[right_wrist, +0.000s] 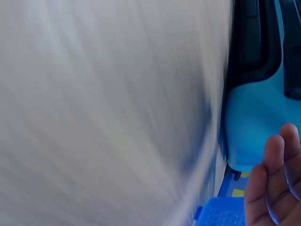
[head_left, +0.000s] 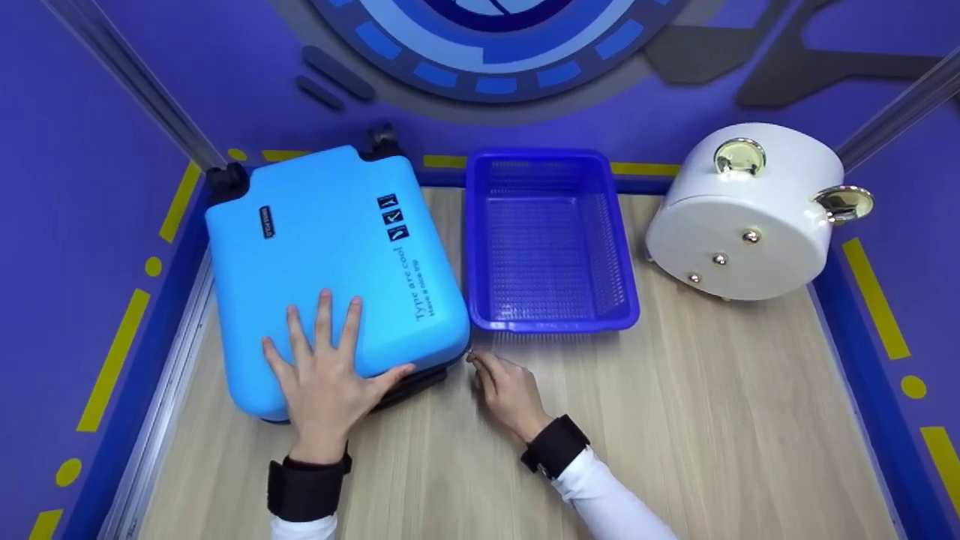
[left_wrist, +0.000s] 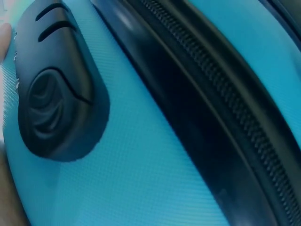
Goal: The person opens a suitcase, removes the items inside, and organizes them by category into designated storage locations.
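A light blue hard-shell suitcase (head_left: 322,247) lies flat at the left, its wheels toward the back wall. My left hand (head_left: 322,382) rests on its top near the front edge, fingers spread and straight. At the suitcase's front right corner my right hand (head_left: 510,394) has curled fingers, with thumb and forefinger pinching a small zipper pull (head_left: 470,355). The black zipper (left_wrist: 221,89) runs along the suitcase's side in the left wrist view, beside a black grooved fitting (left_wrist: 61,94). In the right wrist view, fingers (right_wrist: 273,153) show against the blue corner.
A blue plastic basket (head_left: 551,327) stands right beside the suitcase. Farther right sits a white round case (head_left: 739,247) with gold ear-shaped parts and gold knobs. Blue walls (head_left: 67,225) with yellow marks enclose the wood-grain table (head_left: 712,420) at the back and sides.
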Demonstrator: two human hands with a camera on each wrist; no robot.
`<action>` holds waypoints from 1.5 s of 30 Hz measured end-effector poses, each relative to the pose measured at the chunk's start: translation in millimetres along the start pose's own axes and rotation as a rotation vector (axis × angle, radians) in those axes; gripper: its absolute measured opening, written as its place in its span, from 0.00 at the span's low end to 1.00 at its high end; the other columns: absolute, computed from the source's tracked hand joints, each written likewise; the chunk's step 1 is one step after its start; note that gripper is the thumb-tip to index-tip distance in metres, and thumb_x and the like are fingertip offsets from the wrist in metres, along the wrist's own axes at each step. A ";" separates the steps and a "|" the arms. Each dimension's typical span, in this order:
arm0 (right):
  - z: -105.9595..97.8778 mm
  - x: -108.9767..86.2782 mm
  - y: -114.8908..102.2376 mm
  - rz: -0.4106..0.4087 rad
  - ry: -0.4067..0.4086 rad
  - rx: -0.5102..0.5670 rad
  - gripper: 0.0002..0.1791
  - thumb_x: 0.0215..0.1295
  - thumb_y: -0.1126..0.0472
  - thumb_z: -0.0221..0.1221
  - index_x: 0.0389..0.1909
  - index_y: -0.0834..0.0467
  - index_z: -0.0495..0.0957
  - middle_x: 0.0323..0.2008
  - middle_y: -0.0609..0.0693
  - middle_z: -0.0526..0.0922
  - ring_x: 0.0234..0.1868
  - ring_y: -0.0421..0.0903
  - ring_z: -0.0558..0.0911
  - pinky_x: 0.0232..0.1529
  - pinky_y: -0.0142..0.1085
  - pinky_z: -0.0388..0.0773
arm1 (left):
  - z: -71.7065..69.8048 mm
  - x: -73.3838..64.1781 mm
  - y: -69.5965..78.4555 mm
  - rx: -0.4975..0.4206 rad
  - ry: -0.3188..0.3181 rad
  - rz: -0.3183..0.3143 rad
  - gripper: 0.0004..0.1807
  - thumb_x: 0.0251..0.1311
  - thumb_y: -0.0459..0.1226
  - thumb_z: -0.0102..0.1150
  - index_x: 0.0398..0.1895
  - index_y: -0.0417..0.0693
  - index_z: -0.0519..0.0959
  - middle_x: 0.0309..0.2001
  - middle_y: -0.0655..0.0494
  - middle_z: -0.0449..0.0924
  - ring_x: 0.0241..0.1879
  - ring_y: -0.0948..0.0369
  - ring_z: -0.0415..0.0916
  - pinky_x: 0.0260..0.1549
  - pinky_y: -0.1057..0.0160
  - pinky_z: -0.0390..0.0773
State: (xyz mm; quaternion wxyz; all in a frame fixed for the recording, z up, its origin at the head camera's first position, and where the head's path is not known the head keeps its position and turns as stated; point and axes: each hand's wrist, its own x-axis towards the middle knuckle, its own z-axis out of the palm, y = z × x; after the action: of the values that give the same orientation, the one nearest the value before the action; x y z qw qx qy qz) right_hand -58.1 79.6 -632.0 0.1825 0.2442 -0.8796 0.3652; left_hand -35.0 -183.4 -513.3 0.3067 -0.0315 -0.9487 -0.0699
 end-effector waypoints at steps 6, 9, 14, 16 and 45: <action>-0.5 -2.6 -1.7 -0.016 0.036 0.011 0.10 0.66 0.73 0.63 0.45 0.59 0.84 0.25 0.45 0.84 0.25 0.40 0.84 0.30 0.38 0.83 | 4.5 -0.9 2.6 0.022 0.049 0.010 0.64 0.33 0.83 0.56 0.73 0.57 0.75 0.73 0.43 0.71 0.69 0.29 0.65 0.59 0.18 0.59; 0.1 -3.5 -2.2 -0.027 0.046 0.016 0.11 0.65 0.73 0.64 0.45 0.59 0.84 0.26 0.46 0.85 0.26 0.40 0.84 0.31 0.38 0.84 | 6.0 -3.0 3.9 0.026 0.082 0.006 0.63 0.34 0.84 0.55 0.72 0.56 0.76 0.72 0.43 0.72 0.68 0.30 0.67 0.59 0.19 0.60; 3.1 -4.6 -3.2 -0.031 0.041 0.037 0.11 0.66 0.73 0.63 0.46 0.59 0.85 0.27 0.46 0.86 0.28 0.41 0.85 0.32 0.38 0.84 | 2.6 -7.5 5.4 0.015 0.068 -0.027 0.62 0.39 0.85 0.50 0.72 0.55 0.76 0.73 0.43 0.71 0.70 0.30 0.66 0.62 0.20 0.58; 3.6 -5.8 -3.3 -0.026 0.041 0.050 0.11 0.66 0.73 0.63 0.46 0.59 0.85 0.27 0.46 0.86 0.28 0.41 0.86 0.33 0.38 0.85 | -0.8 -11.6 9.0 0.013 0.038 -0.048 0.62 0.43 0.85 0.47 0.73 0.54 0.75 0.74 0.42 0.70 0.71 0.30 0.63 0.63 0.20 0.56; -1.1 -1.5 -2.0 -0.008 0.044 0.084 0.11 0.68 0.72 0.63 0.48 0.60 0.86 0.27 0.46 0.87 0.26 0.41 0.85 0.30 0.39 0.84 | 1.1 -18.3 41.5 0.135 0.126 -0.181 0.64 0.38 0.83 0.54 0.73 0.51 0.74 0.73 0.38 0.69 0.70 0.26 0.63 0.58 0.18 0.58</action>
State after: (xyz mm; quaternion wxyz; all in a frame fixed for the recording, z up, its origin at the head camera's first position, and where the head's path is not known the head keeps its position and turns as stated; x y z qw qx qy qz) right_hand -55.6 79.7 -630.8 0.1930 0.2469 -0.8583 0.4063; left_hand -16.5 -142.6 -520.3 0.3596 0.0795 -0.9290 -0.0353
